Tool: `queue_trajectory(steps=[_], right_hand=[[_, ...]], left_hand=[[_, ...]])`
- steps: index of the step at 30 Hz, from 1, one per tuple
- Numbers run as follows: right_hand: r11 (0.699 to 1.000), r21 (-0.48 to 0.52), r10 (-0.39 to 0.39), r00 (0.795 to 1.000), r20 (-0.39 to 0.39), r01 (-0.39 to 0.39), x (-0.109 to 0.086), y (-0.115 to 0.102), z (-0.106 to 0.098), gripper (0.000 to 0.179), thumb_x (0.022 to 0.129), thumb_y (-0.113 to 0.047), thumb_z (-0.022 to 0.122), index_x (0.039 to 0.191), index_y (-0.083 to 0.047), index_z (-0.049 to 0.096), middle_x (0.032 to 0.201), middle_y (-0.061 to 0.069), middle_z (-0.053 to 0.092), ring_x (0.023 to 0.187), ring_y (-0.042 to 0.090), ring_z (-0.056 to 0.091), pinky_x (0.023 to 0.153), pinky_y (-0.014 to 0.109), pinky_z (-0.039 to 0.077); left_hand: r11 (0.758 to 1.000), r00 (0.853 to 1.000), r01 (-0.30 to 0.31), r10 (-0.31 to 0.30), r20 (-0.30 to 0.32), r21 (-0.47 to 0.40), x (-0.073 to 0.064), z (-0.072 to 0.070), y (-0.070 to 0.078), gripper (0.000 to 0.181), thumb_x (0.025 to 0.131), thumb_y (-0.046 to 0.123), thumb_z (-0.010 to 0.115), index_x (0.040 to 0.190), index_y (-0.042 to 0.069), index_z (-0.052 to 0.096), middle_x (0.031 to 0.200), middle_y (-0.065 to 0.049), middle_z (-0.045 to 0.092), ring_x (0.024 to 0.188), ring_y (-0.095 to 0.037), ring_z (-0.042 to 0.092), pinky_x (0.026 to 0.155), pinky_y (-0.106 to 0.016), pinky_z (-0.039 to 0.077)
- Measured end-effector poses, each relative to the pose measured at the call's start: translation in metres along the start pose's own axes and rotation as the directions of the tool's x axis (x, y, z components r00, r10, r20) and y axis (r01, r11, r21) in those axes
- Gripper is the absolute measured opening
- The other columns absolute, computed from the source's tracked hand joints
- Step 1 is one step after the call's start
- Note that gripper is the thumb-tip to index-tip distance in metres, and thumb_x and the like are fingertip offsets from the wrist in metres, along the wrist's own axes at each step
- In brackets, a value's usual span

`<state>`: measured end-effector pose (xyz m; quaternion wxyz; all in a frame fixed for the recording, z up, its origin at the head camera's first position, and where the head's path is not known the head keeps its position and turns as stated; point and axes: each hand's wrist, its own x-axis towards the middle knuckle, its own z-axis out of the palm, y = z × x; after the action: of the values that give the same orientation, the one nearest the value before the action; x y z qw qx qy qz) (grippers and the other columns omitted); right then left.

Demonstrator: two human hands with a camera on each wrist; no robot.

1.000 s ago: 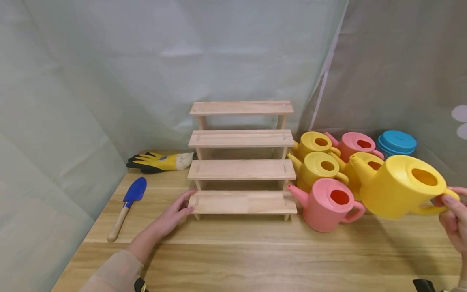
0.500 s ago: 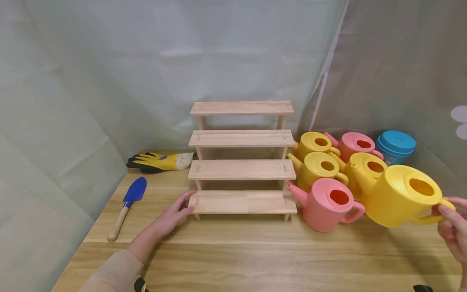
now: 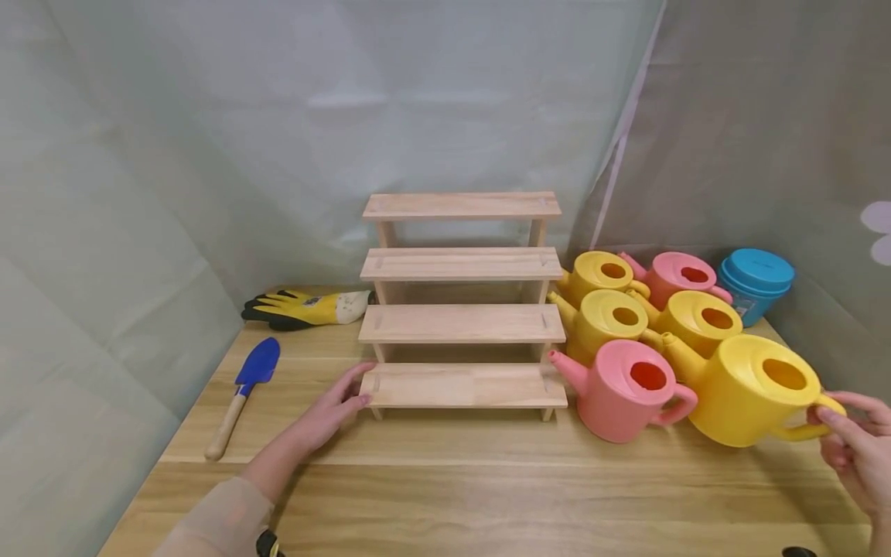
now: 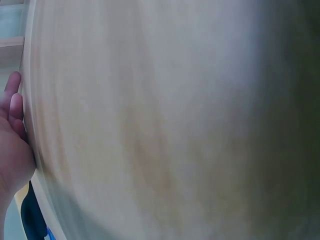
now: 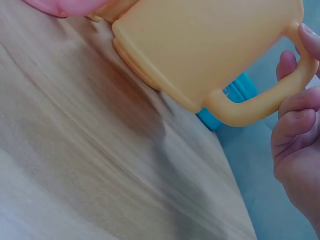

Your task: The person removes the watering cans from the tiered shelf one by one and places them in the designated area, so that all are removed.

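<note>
By its handle, my right hand [image 3: 858,449] grips a yellow watering can [image 3: 759,391], spout to the left. In the right wrist view thumb and fingers close round that handle, and a shadow lies on the tabletop below the can's base; whether the base touches anywhere I cannot tell. Left of it stands a pink watering can [image 3: 626,391]. My left hand [image 3: 334,406] rests at the left end of the lowest step of a wooden tiered stand [image 3: 462,384], its fingers fairly relaxed against the edge. The left wrist view shows only part of this hand [image 4: 12,135].
Behind are more watering cans: yellow ones [image 3: 612,317] and a pink one [image 3: 678,275]. A blue lidded tub [image 3: 757,278] stands at the back right. To the left lie a yellow-black glove [image 3: 306,308] and a blue trowel [image 3: 257,363]. Fabric walls [image 3: 452,100] enclose the table.
My right hand has lowered the yellow watering can and moved it slightly left, beside the front pink can. The left hand and the stand have stayed in place.
</note>
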<state>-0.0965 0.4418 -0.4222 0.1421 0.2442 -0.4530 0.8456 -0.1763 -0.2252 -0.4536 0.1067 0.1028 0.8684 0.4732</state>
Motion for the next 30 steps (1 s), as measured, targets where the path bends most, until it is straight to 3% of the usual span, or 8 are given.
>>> queue_trajectory(steps=[6, 15, 30], right_hand=[[1.000, -0.011, 0.028, 0.999, -0.033, -0.028, -0.002, 0.004, -0.004, 0.031, 0.093, 0.018, 0.032, 0.110, 0.012, 0.057, 0.086, 0.021, 0.069, 0.043, 0.019, 0.033, 0.035, 0.023, 0.005], [0.982, -0.169, 0.052, 0.980, -0.193, -0.086, -0.006, 0.007, -0.002, 0.031, 0.093, 0.015, 0.038, 0.106, 0.005, 0.064, 0.079, 0.013, 0.069, 0.041, 0.019, 0.018, 0.037, 0.026, 0.005], [0.982, -0.145, 0.084, 0.971, -0.224, -0.118, -0.008, 0.012, -0.012, 0.030, 0.092, 0.014, 0.041, 0.106, 0.004, 0.065, 0.080, 0.012, 0.070, 0.045, 0.019, 0.019, 0.041, 0.027, 0.006]], left_hand=[[1.000, 1.000, 0.005, -0.005, 0.003, -0.003, 0.000, 0.000, -0.001, 0.057, 0.096, 0.040, 0.049, 0.146, 0.023, 0.028, 0.127, -0.017, 0.047, 0.113, -0.030, 0.046, 0.093, -0.046, 0.035], [0.998, 0.999, -0.036, 0.037, 0.008, -0.058, 0.000, 0.001, 0.000, 0.055, 0.096, 0.031, 0.051, 0.145, 0.019, 0.030, 0.123, -0.018, 0.050, 0.110, -0.029, 0.048, 0.090, -0.041, 0.038], [0.998, 0.999, -0.034, 0.034, 0.008, -0.047, -0.001, 0.000, 0.002, 0.054, 0.096, 0.031, 0.051, 0.145, 0.021, 0.030, 0.119, -0.017, 0.051, 0.106, -0.027, 0.048, 0.087, -0.040, 0.038]])
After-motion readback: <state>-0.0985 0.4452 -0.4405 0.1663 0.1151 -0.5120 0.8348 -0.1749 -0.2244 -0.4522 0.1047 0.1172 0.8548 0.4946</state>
